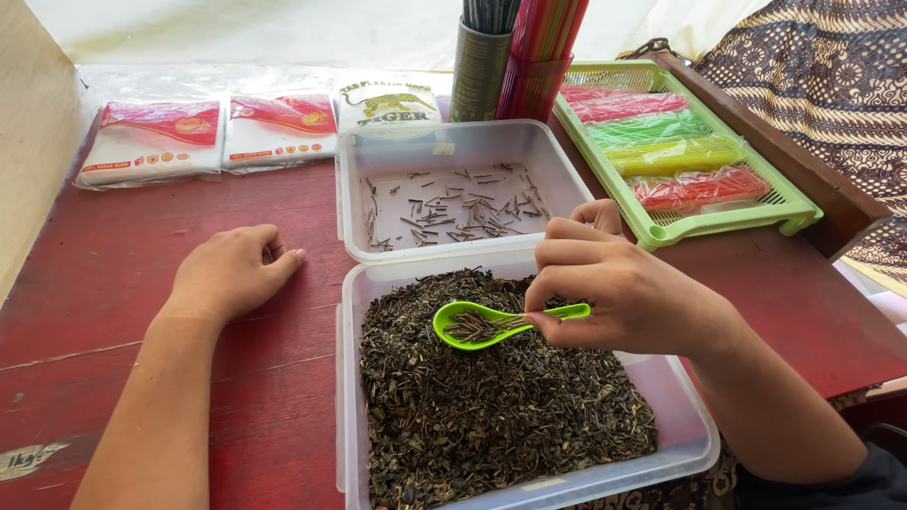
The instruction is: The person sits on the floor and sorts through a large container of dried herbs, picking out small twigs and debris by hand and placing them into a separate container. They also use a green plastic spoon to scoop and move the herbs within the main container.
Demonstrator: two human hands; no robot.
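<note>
My right hand (614, 288) grips the handle of a bright green plastic spoon (472, 324). Its bowl holds a few thin stalks and hovers over the near clear plastic tub (680, 416), which is heaped with dark loose tea leaves (491, 397). Just beyond it stands a second clear tub (359, 189) with scattered thin stalks (453, 208) on its bottom. My left hand (231, 274) rests on the red wooden table (123, 283) left of the tubs, fingers loosely curled, holding nothing.
Two red-and-white packets (151, 137) and a white packet (387, 102) lie at the back. A dark tin (477, 71) and a red cup (534, 80) of straws stand behind the far tub. A green tray (784, 203) holds coloured bundles at right.
</note>
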